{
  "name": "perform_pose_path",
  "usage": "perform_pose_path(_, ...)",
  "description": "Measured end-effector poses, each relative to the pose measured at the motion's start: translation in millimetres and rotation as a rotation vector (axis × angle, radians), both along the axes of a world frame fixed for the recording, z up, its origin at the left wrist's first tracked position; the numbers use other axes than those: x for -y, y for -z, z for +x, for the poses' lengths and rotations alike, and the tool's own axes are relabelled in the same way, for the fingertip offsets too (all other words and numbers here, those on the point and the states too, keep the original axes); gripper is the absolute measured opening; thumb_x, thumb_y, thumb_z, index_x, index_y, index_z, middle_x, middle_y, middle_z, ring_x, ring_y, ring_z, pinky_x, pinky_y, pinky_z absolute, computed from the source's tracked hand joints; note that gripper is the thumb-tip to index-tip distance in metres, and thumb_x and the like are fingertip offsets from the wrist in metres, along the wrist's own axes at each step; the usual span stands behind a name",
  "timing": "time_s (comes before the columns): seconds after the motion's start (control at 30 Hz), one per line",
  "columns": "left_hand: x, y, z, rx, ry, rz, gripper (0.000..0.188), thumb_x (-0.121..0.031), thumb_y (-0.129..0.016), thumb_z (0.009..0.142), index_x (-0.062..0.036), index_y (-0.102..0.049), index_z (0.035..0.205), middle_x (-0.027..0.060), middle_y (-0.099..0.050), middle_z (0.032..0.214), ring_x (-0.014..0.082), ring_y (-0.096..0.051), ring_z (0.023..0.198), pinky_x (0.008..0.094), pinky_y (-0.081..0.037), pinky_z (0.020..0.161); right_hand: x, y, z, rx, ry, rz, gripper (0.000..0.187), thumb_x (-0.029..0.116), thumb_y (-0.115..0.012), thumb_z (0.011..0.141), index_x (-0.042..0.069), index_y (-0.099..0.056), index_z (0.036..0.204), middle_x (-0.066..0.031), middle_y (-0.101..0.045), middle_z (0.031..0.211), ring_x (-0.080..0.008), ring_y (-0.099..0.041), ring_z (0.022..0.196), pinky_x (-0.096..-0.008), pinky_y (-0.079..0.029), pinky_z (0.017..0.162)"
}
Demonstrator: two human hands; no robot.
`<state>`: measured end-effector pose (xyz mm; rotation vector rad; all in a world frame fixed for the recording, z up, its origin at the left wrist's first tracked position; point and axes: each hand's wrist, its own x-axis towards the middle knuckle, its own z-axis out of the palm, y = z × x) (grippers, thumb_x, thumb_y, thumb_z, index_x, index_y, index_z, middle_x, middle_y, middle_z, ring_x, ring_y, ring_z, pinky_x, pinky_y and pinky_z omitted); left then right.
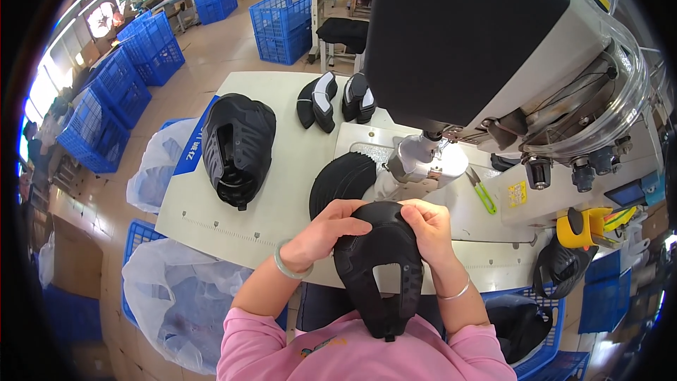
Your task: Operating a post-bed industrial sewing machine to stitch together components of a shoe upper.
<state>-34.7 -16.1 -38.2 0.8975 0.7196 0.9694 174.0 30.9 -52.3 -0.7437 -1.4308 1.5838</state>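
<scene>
Pinching the top edge of a black shoe upper (381, 261) between both thumbs and fingers, the left hand (330, 229) and right hand (427, 226) hold it short of the sewing machine (493, 70); a stack of uppers (238, 147) waits alongside, seemingly unsewn.

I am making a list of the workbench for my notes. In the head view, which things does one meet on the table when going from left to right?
Pile of black shoe uppers → two pairs of black-and-white pieces → sewing machine's metal post → green thread snips → yellow sticker.
</scene>
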Motion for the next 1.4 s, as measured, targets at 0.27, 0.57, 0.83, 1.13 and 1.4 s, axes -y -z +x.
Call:
perform_pose_path(0.27,21.4,2.7,-25.8,-0.224,-0.269,0.106,0.035,0.000,-0.069,0.084,0.0011,-0.054,0.117,0.0023,-0.060,0.100,0.0101,-0.058,0.094,0.0249,-0.047,0.082,3.8,-6.8,0.4,-0.040,-0.013,-0.098,0.033,0.004,-0.064,0.092,-0.005,-0.061,0.123,-0.0068,-0.069,0.100,-0.0074,-0.060,0.086,-0.0206,-0.050,0.075)
perform_pose_path(0.57,-17.9,16.9,-227.1,-1.531,-1.237,0.303,0.052,-0.043,-0.069,0.087,0.0049,-0.059,0.104,0.0256,-0.060,0.100,0.0368,-0.057,0.096,0.0421,-0.044,0.086,49.9,-23.7,116.0,0.638,0.108,0.258,0.032,0.003,-0.067,0.081,0.000,-0.067,0.113,-0.0125,-0.072,0.099,-0.0180,-0.068,0.085,-0.0304,-0.054,0.079)
perform_pose_path(0.83,-88.5,39.2,-309.7,-1.292,-1.041,0.393,0.049,-0.039,-0.051,0.100,-0.0013,-0.052,0.130,0.0201,-0.059,0.126,0.0315,-0.054,0.122,0.0361,-0.039,0.102,88.0,-33.3,239.9,1.421,1.267,0.340,0.020,0.016,-0.064,0.088,0.003,-0.068,0.102,-0.0147,-0.069,0.088,-0.0328,-0.066,0.079,-0.0404,-0.051,0.070)
perform_pose_path(1.13,-81.5,-5.2,-208.3,-1.619,-0.947,0.757,0.039,-0.016,-0.051,0.099,-0.0016,-0.050,0.135,0.0169,-0.052,0.136,0.0320,-0.048,0.127,0.0389,-0.035,0.108,78.2,28.6,333.4,1.516,1.378,-0.074,0.086,0.015,-0.065,0.082,-0.001,-0.017,0.151,-0.0373,-0.014,0.152,-0.0493,-0.026,0.139,-0.0460,-0.029,0.114)
perform_pose_path(1.4,-39.4,-30.4,-121.7,-1.403,-0.491,0.825,0.034,-0.005,-0.062,0.088,-0.0004,-0.058,0.122,0.0183,-0.060,0.124,0.0344,-0.055,0.117,0.0379,-0.040,0.103,109.8,-15.0,302.9,1.692,1.520,0.047,0.044,-0.004,-0.056,0.075,0.007,-0.068,0.116,-0.0263,-0.067,0.090,-0.0429,-0.065,0.091,-0.0472,-0.051,0.083)
